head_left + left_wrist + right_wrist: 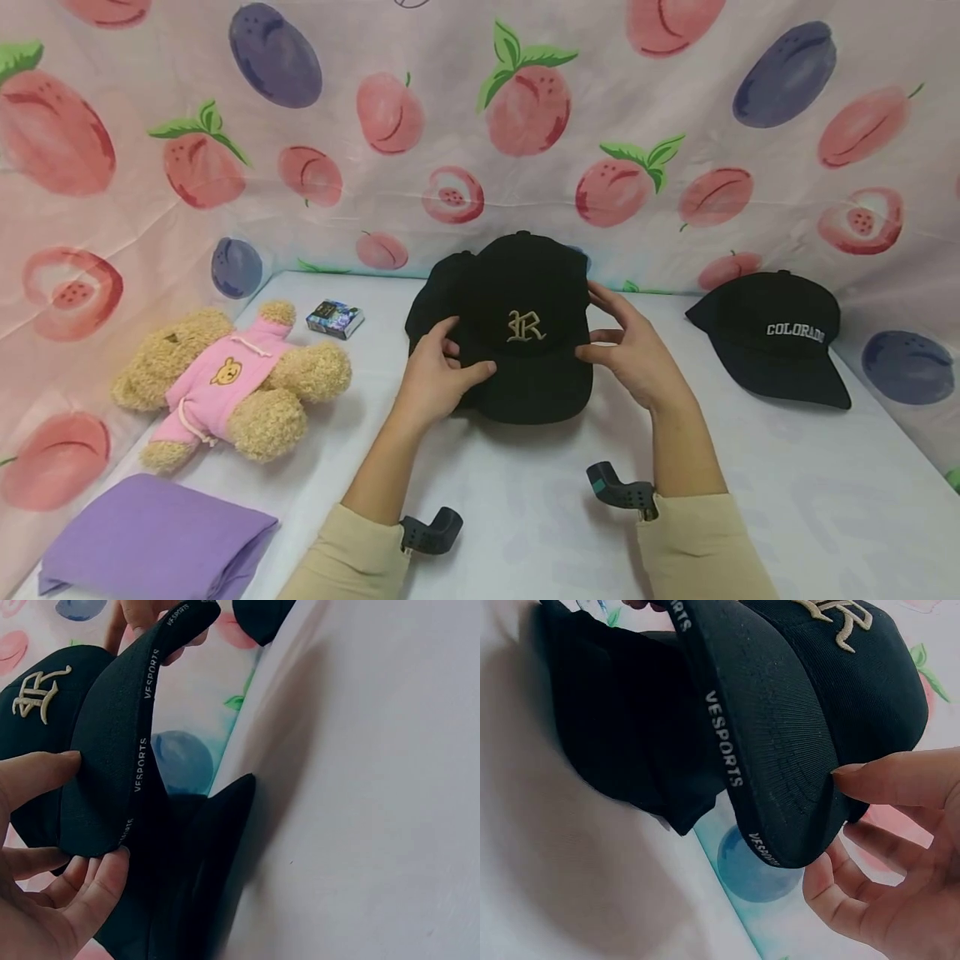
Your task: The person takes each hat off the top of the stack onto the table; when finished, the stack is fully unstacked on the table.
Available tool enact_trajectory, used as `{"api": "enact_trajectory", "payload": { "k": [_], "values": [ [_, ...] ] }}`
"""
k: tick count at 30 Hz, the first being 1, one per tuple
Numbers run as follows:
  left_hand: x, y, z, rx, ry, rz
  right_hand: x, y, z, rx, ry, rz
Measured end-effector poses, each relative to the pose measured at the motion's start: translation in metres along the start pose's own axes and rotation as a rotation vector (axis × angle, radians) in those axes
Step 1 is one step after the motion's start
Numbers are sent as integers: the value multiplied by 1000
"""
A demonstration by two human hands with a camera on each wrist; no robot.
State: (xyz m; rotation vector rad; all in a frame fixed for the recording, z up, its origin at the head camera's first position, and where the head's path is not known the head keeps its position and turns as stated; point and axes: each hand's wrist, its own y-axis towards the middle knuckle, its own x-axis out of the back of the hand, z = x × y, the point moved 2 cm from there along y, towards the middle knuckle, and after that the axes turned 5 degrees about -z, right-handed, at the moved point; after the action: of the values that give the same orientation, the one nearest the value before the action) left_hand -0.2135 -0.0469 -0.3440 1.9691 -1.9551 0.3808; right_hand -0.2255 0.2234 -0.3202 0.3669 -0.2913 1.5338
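Note:
Both hands hold a black baseball cap (525, 292) with a gold embroidered R, its brim toward me and raised above the table. My left hand (438, 371) pinches the brim's left side, thumb on top and fingers underneath, as the left wrist view shows. At the other side my right hand (630, 350) grips the brim edge near the crown in the same way. White VESPORTS lettering runs along the brim edge (724, 739). Behind and below it is a second black cap (431, 300), partly hidden by the held one.
A black COLORADO cap (780, 333) lies at the right. On the left are a teddy bear (232, 375) in a pink hoodie, a small dark box (335, 319) and a folded purple cloth (157, 537). A fruit-print curtain (450, 108) hangs behind the white table (525, 517).

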Motion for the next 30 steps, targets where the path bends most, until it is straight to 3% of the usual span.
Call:
{"api": "enact_trajectory", "payload": {
  "k": [11, 30],
  "values": [
    [-13, -1, -6, -39, 20, -21, 12, -3, -2, 13, -18, -19],
    [-26, -7, -7, -35, 24, -26, 22, -7, -6, 14, -21, -19]
  ]
}}
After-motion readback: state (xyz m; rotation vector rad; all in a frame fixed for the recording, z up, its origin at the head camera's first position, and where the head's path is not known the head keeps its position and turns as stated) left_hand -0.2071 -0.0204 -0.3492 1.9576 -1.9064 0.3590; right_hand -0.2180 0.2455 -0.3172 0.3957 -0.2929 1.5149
